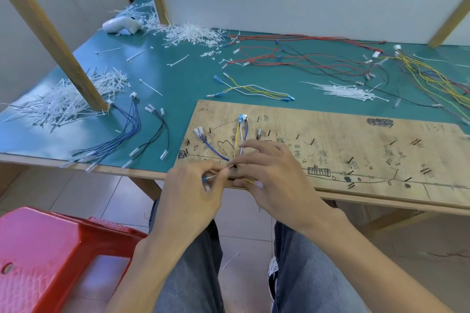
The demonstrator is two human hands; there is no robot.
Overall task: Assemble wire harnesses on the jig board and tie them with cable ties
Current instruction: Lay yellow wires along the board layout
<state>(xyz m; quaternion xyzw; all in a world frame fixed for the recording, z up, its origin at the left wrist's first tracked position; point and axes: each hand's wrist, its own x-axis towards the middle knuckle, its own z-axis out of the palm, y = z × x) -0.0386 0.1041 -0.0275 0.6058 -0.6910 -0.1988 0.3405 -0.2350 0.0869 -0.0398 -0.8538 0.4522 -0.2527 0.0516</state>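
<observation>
A plywood jig board (356, 150) with nails and pen marks lies at the table's near edge. Blue, yellow and white wires (239, 134) run down it from connectors near the top left to its front edge. My left hand (195, 193) pinches the lower wire ends, a blue terminal showing between its fingers. My right hand (274, 175) rests on the board over the same bundle, fingers closed around the wires, with a yellow wire poking out under it. Whether a cable tie is in either hand is hidden.
Heaps of white cable ties (63, 101) lie left, at the back (193, 34) and right (348, 91). Loose wires: blue (122, 134), black (157, 132), red (305, 56), yellow at far right (432, 79). A wooden post (50, 33) stands on the green mat. A red stool (50, 256) sits lower left.
</observation>
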